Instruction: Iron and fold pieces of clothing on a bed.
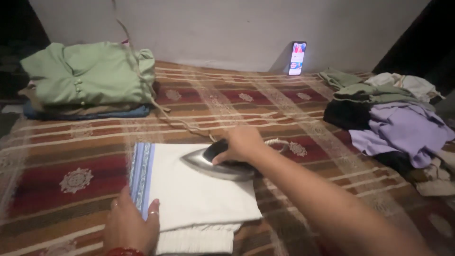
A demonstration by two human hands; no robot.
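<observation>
Steel iron [219, 163] in right hand [241, 142], nose pointing left along white cloth [199, 194].

— Where is the iron [220, 163]?
— On the folded cloth [199, 194], under the right hand [241, 142]. The left hand [130, 225] lies on the cloth's left edge.
— And behind?
— Folded clothes [87, 78] far left, a phone [297, 58] against the wall [227, 28], a heap of clothes [393, 123] at right.

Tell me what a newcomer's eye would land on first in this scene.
First, the right hand gripping a metal iron on a folded white cloth in the middle of the striped bedspread, while the left hand presses the cloth's blue-edged side. Then the lit phone leaning on the back wall, and folded green clothes at back left.
</observation>
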